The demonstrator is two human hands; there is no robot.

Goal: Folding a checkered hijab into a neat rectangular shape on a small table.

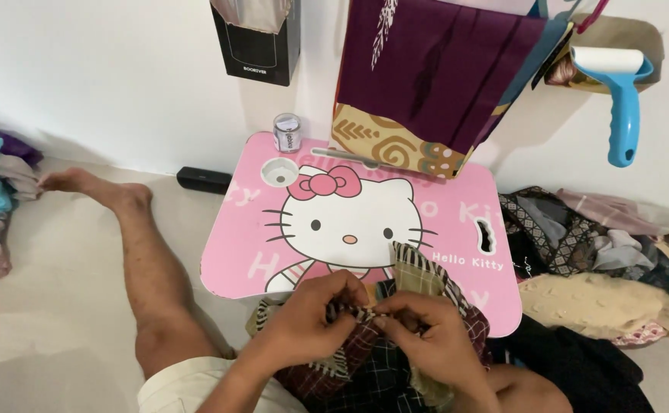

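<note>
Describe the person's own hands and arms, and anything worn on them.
Both hands, left hand and right hand, are bare: no gloves, rings or watch show. The forearms are bare too, with no sleeves in view.

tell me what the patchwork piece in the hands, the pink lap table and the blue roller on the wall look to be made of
Patchwork piece: woven cloth, matte, in plaid and striped patches; it bunches softly where the left hand and right hand pinch it.
Pink lap table: probably laminated board or plastic; smooth, slightly glossy printed top.
Blue roller: moulded plastic handle, shiny, with a white roll, likely paper.
</note>
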